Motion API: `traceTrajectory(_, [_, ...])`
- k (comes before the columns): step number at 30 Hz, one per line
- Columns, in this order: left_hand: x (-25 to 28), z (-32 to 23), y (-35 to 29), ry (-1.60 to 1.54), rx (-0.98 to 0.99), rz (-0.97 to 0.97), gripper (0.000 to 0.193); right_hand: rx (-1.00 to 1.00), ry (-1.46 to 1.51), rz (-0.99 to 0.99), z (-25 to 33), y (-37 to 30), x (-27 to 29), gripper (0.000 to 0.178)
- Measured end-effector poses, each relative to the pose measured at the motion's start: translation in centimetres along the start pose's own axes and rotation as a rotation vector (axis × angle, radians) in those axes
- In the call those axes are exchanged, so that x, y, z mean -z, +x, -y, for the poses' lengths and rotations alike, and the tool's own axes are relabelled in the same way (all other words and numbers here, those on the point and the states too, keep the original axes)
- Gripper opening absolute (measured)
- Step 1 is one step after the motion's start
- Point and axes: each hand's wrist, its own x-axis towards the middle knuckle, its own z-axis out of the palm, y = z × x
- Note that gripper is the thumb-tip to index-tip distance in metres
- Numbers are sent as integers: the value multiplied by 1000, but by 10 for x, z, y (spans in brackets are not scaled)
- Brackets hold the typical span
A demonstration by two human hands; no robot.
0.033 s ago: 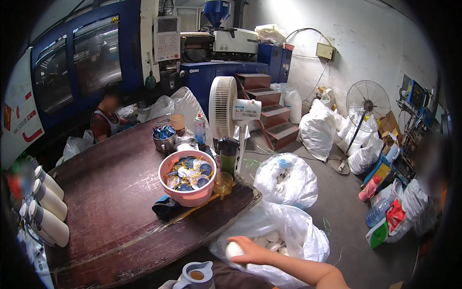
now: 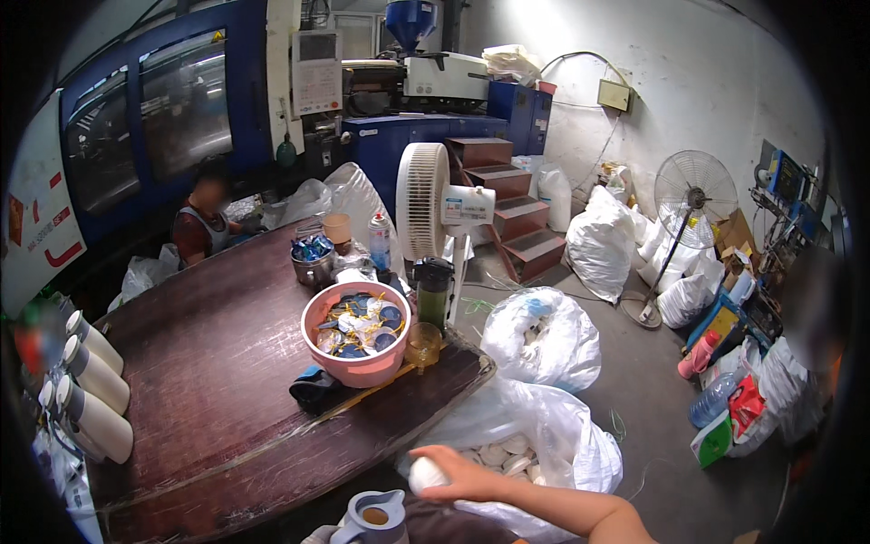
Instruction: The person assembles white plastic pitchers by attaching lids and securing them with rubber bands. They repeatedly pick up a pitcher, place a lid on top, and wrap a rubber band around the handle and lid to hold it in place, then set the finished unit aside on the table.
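My right hand [image 2: 456, 475] comes in from the lower right, its fingers closed around a white rounded cap [image 2: 428, 475]. Below and left of it, at the lower edge, is a jug [image 2: 370, 520] with a grey-blue spouted collar and a round brownish opening. The cap is apart from the jug. Beside the jug shows a pale striped patch [image 2: 321, 535], perhaps a glove or sleeve; no fingers of my left hand can be made out. Past my right hand lies an open white plastic bag [image 2: 580, 453] holding several round off-white pieces [image 2: 517, 446].
On the dark red table [image 2: 217, 363] are a pink basin [image 2: 358, 370] of blue and white parts, a dark bottle [image 2: 433, 299], an amber cup [image 2: 423, 343] and a white fan [image 2: 422, 204]. Several cream jugs [image 2: 95, 412] stand left. Another person [image 2: 199, 222] sits beyond the table.
My right hand has moved slightly left and down with the white cap, nearer to the jug. The whole view has shifted a little.
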Motion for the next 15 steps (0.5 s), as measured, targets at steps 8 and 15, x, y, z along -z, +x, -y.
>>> traceTrajectory(8, [-1,9,-22,-50,-55,-107,23,205,-304,396,46,44,-52,82])
traceTrajectory(15, [-5,4,-26,-13,-83,-153,25,-58,-427,479,85,42,-51,80])
